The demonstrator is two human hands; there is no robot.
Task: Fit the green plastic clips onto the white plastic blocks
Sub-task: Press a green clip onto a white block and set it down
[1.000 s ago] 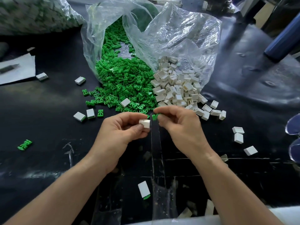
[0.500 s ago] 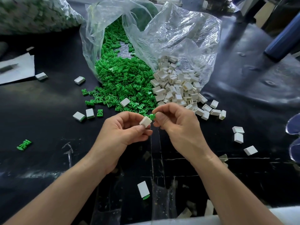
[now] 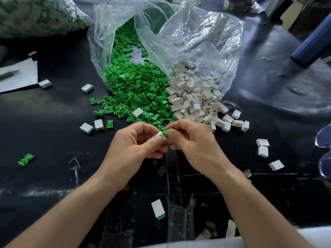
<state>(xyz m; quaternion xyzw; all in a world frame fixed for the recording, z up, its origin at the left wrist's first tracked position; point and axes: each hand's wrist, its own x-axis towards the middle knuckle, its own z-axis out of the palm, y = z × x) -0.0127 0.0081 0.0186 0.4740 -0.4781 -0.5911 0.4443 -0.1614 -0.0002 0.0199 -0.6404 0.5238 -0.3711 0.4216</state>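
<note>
My left hand pinches a small white block between thumb and fingers. My right hand pinches a green clip, whose end touches the block's open end. Both hands meet above the black table, just in front of the piles. A heap of green clips spills from a clear plastic bag, and a heap of white blocks lies to its right.
Blocks with clips fitted lie loose at the left, near my left hand and close to me. Bare white blocks are scattered to the right. A stray green clip lies far left. A sheet of paper lies at the left edge.
My hands have drawn together. The block has tilted up toward the clip, and the clip's end now touches the block's opening where a gap showed before.
</note>
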